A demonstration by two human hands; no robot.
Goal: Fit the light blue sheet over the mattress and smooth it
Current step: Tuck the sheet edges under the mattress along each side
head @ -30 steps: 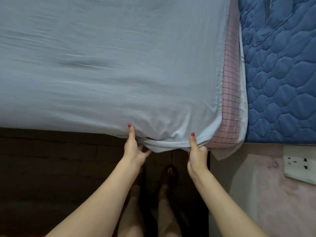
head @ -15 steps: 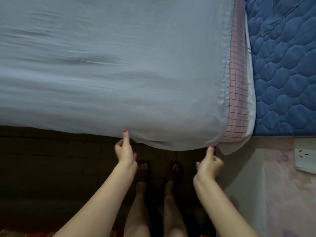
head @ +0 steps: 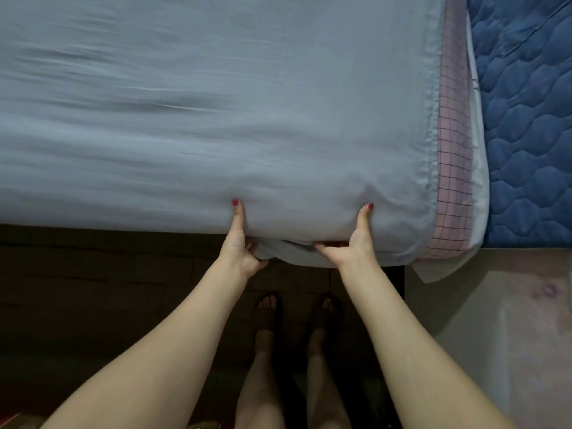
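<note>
A pink checked cloth [head: 453, 168] borders a blue quilted pad [head: 526, 119] (dark floor [head: 93, 289] below).

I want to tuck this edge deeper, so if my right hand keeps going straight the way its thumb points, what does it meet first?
Only more of the light blue fabric sheet. The right hand grips its near edge, thumb pointing up across the bed. The way looks free of objects, though blur hides fine wrinkles.

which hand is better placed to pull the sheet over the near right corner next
Probably the right hand. It grips the light blue sheet at the near edge, closer to the corner where pink checked fabric shows uncovered. The left hand grips the same edge farther from that corner.
</note>
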